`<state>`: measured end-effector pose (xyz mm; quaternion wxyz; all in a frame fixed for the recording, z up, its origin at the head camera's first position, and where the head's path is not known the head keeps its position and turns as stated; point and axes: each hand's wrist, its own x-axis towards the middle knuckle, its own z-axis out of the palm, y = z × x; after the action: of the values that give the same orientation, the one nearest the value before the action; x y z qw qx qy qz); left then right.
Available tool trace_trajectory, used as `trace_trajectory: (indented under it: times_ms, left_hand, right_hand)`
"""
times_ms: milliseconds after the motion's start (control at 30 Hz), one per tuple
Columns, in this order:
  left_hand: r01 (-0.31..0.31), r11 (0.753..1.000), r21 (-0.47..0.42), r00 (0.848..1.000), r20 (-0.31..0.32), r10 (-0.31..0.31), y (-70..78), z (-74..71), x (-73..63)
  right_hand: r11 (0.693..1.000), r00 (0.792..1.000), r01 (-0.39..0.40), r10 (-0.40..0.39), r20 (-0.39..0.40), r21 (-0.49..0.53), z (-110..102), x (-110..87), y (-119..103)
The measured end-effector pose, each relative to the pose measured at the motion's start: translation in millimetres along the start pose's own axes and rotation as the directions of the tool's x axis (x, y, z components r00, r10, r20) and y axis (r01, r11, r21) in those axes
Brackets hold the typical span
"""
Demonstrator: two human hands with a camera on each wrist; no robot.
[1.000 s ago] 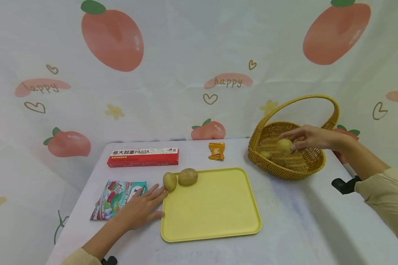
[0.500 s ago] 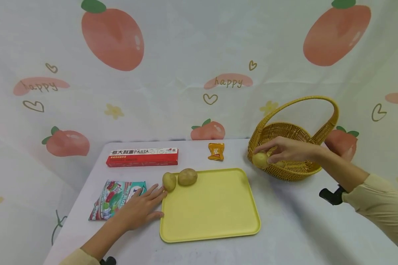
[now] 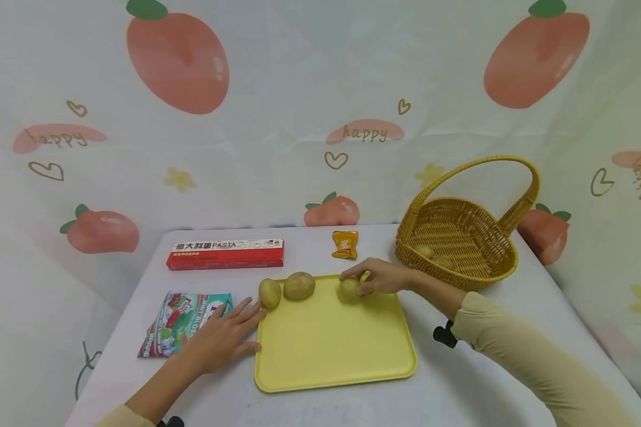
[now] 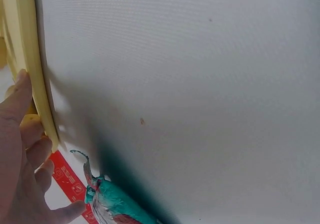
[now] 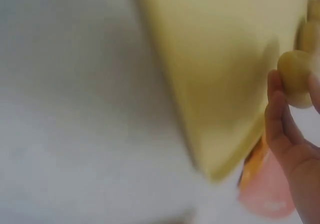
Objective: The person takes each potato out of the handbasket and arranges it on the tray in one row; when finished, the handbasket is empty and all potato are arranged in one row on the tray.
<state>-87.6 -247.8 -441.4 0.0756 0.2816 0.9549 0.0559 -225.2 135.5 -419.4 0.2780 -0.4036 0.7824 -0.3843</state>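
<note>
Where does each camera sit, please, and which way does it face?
Head: worn on the head, looking forward and down at the yellow tray and basket; left hand, right hand and sleeves show.
Left wrist: worn there, looking at tabletop, tray edge and bag; the left hand shows.
Right wrist: worn there, looking at the tray's corner; the right hand's fingers show, pinching a potato.
Head and right wrist share that potato.

This could be a home, but you can't tell for sure. A big cloth [image 3: 283, 65] with pink fruit [image 3: 178, 62] and the word "happy" [image 3: 364, 133] on it hangs behind a white table [image 3: 320, 412]. On the table are a pasta box [image 3: 225, 258], a yellow tray [image 3: 336, 356] and a woven basket [image 3: 454, 222].
</note>
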Motion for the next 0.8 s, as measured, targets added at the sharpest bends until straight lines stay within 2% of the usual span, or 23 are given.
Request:
trace_trajectory:
  times_ms: [167, 367, 667, 800]
  left_hand:
    - [0.004, 1.0, 0.001, 1.0, -0.002, -0.004, -0.8, 2.4, -0.2]
    - [-0.011, 1.0, -0.005, 1.0, -0.017, 0.011, -1.3, 4.0, -0.5]
    - [-0.012, 1.0, 0.004, 1.0, -0.027, 0.012, -1.6, 5.0, 0.9]
    - [-0.014, 1.0, 0.003, 1.0, -0.026, 0.014, -1.6, 4.9, 0.7]
  right_hand:
    - [0.999, 0.998, 0.002, -0.005, -0.061, -0.046, 15.1, 23.3, 4.3]
    - [0.994, 0.985, -0.031, 0.013, -0.171, -0.101, 25.4, 38.1, 3.6]
    - [0.991, 0.987, -0.078, 0.061, -0.149, -0.106, 23.4, 37.9, -1.4]
    - [0.994, 0.988, -0.085, 0.075, -0.132, -0.069, 17.8, 31.8, -2.8]
